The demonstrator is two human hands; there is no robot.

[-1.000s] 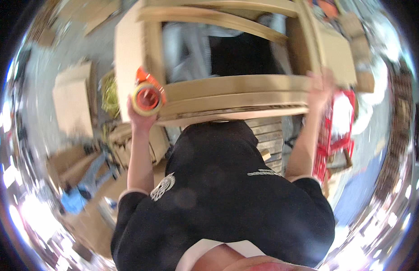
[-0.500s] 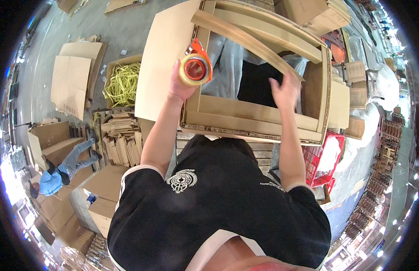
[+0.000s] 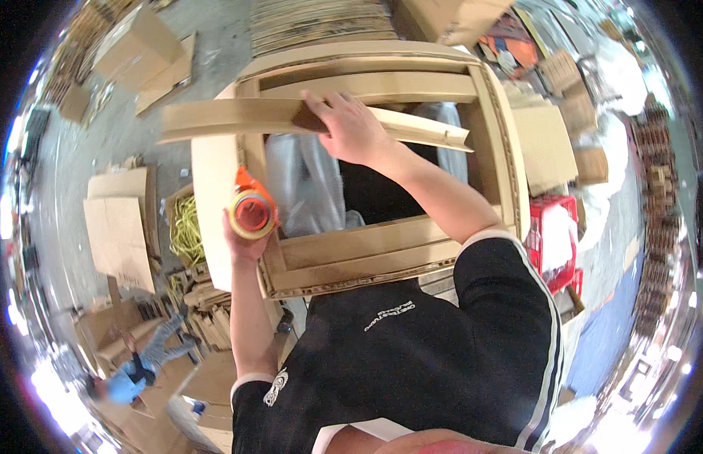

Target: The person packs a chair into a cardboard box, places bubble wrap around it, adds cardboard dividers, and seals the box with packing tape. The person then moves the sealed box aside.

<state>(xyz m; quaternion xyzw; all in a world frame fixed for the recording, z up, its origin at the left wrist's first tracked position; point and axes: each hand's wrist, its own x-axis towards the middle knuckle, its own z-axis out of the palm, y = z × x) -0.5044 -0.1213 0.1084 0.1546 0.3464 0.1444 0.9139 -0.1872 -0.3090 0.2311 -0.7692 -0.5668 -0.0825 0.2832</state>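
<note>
My left hand (image 3: 244, 247) is wrapped round an orange tape dispenser (image 3: 246, 181) carrying a roll of tape, beside the left edge of a large cardboard box (image 3: 351, 281). With fingers closed over it, my right hand (image 3: 353, 130) grips a long folded cardboard strip (image 3: 222, 117) near its middle. The strip lies crosswise above the box's far half, and its left end juts past the box's side. Cardboard strips line the box's inner edges. Inside sit translucent plastic wrapping (image 3: 306, 185) and something black (image 3: 378, 189), partly covered by my right forearm.
A pale cardboard flap (image 3: 213, 174) sticks out at the box's left. A red plastic crate (image 3: 544, 242) stands to the right, and yellow strapping (image 3: 186, 231) to the left. Flat cardboard (image 3: 313, 30) is stacked behind. A person in blue (image 3: 129, 382) is at the lower left.
My right hand has gone leftward, from the strip's right end to near its middle. The strip has shifted left and lies more level. My left hand, still holding the dispenser, appears lower and farther left.
</note>
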